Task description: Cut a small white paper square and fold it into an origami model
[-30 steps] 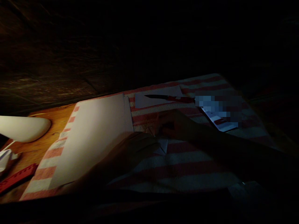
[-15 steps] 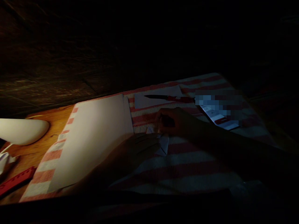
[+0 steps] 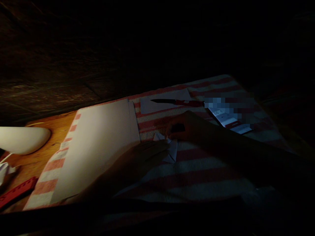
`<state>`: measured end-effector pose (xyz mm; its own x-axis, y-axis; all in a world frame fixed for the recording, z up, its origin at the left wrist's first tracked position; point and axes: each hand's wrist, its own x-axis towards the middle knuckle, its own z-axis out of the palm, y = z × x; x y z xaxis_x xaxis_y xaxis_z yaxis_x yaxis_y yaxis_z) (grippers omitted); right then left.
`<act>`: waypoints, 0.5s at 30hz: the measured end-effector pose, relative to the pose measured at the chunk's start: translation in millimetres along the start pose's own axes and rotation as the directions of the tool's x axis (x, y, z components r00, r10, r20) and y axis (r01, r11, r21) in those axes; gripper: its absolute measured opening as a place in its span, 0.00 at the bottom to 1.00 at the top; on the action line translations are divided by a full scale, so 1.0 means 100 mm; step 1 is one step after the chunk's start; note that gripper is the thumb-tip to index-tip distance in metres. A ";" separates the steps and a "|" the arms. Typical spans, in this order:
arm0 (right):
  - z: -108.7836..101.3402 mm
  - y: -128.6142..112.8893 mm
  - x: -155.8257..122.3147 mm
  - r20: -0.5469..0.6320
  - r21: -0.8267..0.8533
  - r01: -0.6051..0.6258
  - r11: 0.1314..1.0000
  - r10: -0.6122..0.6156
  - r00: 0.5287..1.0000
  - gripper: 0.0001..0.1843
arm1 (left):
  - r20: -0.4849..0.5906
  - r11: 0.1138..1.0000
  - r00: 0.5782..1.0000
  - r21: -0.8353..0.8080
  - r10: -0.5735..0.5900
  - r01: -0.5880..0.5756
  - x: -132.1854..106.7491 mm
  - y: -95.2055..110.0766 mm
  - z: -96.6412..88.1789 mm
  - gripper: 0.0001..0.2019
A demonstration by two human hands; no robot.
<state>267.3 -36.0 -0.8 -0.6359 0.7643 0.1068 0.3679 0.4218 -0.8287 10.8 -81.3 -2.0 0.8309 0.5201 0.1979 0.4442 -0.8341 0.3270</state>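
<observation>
The scene is very dark. A small folded white paper piece (image 3: 172, 149) lies on a red-and-white striped cloth (image 3: 197, 170). My left hand (image 3: 145, 154) rests flat on the paper's left part, fingers stretched out and pressing it down. My right hand (image 3: 184, 127) is curled with its fingertips pinched on the paper's upper corner. Both forearms come in from the lower edge, in deep shadow.
A large white sheet (image 3: 98, 144) lies to the left on the cloth. Behind the hands a knife (image 3: 177, 102) rests on a smaller white paper (image 3: 147, 106). A phone (image 3: 228, 119) glows at right. A white lamp (image 3: 22, 139) and a red ruler (image 3: 14, 193) sit on the wooden table (image 3: 59, 127).
My right hand has shifted slightly, and the paper's upper corner now shows raised beside its fingertips. My left hand has stayed pressed on the paper.
</observation>
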 end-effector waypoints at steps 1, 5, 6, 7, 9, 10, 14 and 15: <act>-0.01 0.00 0.00 0.002 -0.003 0.009 1.000 -0.009 1.000 0.04 | 0.000 1.000 1.000 -0.010 -0.010 0.010 0.00 0.00 0.00 0.18; -0.09 -0.03 -0.04 0.037 -0.001 0.027 1.000 -0.027 0.999 0.05 | 0.016 1.000 1.000 -0.008 -0.012 0.012 -0.01 -0.02 0.03 0.19; -0.12 -0.04 -0.05 0.036 0.015 0.016 1.000 -0.016 0.999 0.06 | 0.022 1.000 1.000 0.003 -0.021 0.021 -0.02 -0.03 0.04 0.19; -0.15 -0.05 -0.07 0.032 0.032 -0.001 0.999 0.000 0.999 0.06 | 0.023 1.000 0.999 0.015 -0.028 0.028 -0.03 -0.03 0.05 0.20; -0.21 -0.06 -0.10 0.029 0.043 -0.016 0.999 0.015 0.999 0.05 | 0.019 0.999 1.000 0.045 0.008 -0.009 -0.03 -0.05 0.06 0.20; -0.22 -0.06 -0.10 0.040 0.037 -0.018 0.999 0.017 0.999 0.06 | 0.010 0.997 0.999 0.060 0.041 -0.042 -0.03 -0.05 0.06 0.20; -0.21 -0.05 -0.12 0.082 -0.030 0.001 1.000 0.001 0.997 0.04 | 0.011 0.991 0.994 0.084 0.106 -0.106 -0.02 -0.04 0.04 0.19; -0.20 -0.05 -0.12 0.077 -0.049 0.015 0.999 -0.012 0.997 0.04 | 0.013 0.994 0.997 0.069 0.081 -0.082 -0.01 -0.03 0.04 0.19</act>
<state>286.2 -37.2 12.9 -0.6908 0.7193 0.0736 0.3905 0.4568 -0.7993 9.5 -80.0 -6.9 0.8686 0.4480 0.2117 0.3964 -0.8846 0.2455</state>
